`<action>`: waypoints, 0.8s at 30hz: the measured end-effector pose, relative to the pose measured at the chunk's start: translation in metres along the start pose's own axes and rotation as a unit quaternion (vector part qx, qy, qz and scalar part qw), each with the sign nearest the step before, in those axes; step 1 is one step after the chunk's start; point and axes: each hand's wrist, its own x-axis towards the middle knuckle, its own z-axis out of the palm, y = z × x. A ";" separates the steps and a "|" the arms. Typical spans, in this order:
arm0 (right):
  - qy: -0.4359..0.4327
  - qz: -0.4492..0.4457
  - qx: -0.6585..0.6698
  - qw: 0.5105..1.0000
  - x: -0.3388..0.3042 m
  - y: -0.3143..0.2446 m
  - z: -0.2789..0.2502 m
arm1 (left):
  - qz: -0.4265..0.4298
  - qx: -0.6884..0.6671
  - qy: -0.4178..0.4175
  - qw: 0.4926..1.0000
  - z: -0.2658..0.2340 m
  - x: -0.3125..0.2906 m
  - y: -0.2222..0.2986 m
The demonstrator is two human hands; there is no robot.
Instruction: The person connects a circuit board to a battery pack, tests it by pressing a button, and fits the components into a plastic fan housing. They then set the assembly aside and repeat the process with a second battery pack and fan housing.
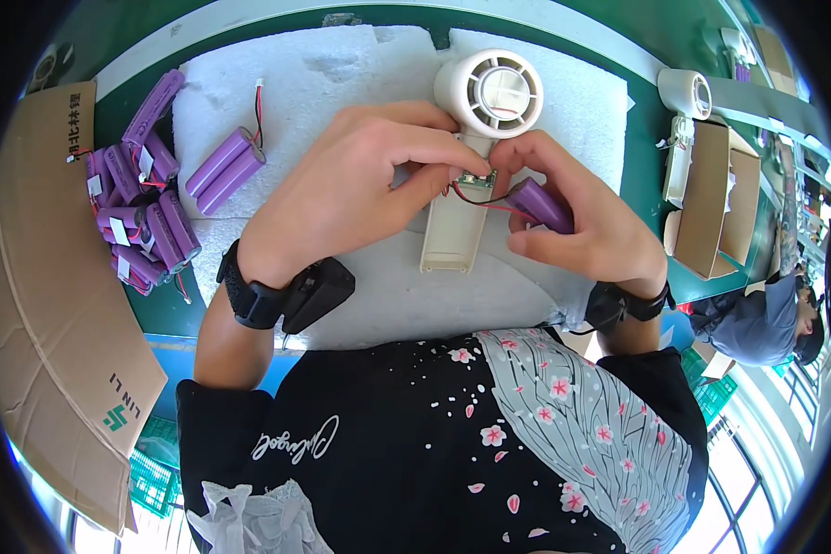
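A cream hand-held fan (pixel 475 138) lies on white foam (pixel 342 74), its round head far from me and its open handle (pixel 452 242) toward me. My left hand (pixel 360 189) pinches at a small circuit board (pixel 478 178) at the top of the handle. My right hand (pixel 582 217) grips a purple cylindrical battery (pixel 540 203) joined to the board by red wires. Both wrists wear black bands.
A purple battery pair (pixel 223 168) lies on the foam at left. A pile of several purple batteries (pixel 143 208) sits beside a cardboard sheet (pixel 51 305). At right are another cream fan (pixel 685 102), cardboard boxes (pixel 720 198), and a seated person (pixel 766 323).
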 end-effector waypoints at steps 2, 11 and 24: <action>-0.016 -0.026 0.033 0.999 0.002 0.006 -0.003 | -0.003 0.007 0.010 1.000 -0.003 0.000 -0.002; 0.155 0.073 0.096 0.980 0.010 -0.006 -0.008 | -0.056 -0.084 0.054 0.993 -0.011 0.001 -0.012; 0.269 -0.208 -0.421 0.841 -0.003 0.006 0.004 | -0.116 -0.125 0.111 0.979 0.004 0.001 0.000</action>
